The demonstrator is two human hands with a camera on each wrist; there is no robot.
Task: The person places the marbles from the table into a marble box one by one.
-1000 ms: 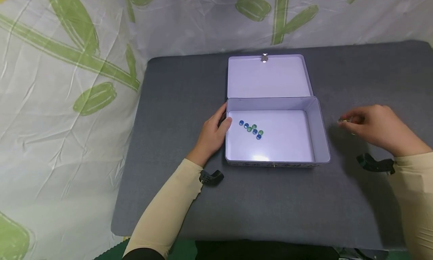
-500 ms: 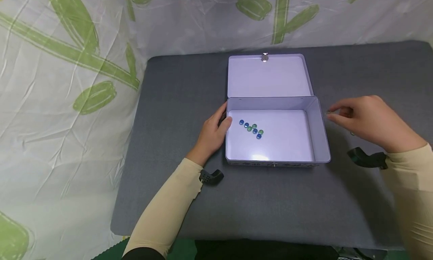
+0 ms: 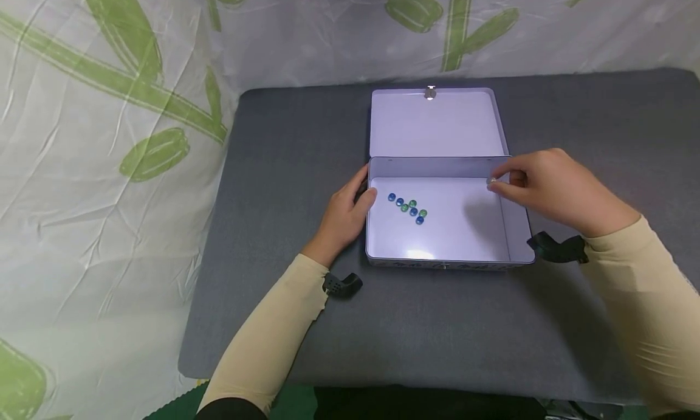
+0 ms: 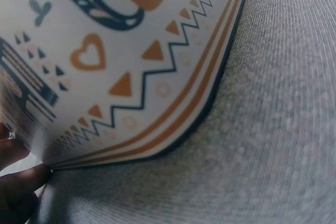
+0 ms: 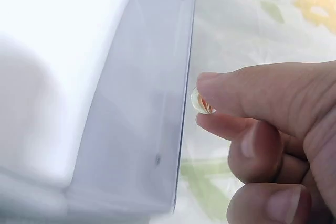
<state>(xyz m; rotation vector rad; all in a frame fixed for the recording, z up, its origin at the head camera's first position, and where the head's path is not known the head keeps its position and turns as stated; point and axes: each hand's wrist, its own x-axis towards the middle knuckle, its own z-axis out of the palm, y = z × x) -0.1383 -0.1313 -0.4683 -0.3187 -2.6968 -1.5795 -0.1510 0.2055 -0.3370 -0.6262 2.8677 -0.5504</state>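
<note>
A lilac-lined tin box (image 3: 454,234) stands with its lid (image 3: 437,122) laid back. My left hand (image 3: 340,219) grips its left wall, thumb over the rim and fingers down the outside; in the left wrist view, fingertips (image 4: 26,179) touch the patterned outer side. Over the box's right end, my right hand (image 3: 563,189) pinches a clear glass marble with an orange swirl (image 5: 202,102) between thumb and forefinger. Several blue and green marbles lie on the box floor toward the left, among them a blue marble (image 3: 419,220) and a green marble (image 3: 412,203).
The box rests on a grey cloth-covered table (image 3: 295,140). A white curtain with green leaf prints (image 3: 164,92) hangs behind and along the left side. A metal clasp (image 3: 430,93) sits at the lid's far edge.
My right hand has moved left from the table beside the box to above its right end, carrying the marble. My left hand has stayed on the box.
</note>
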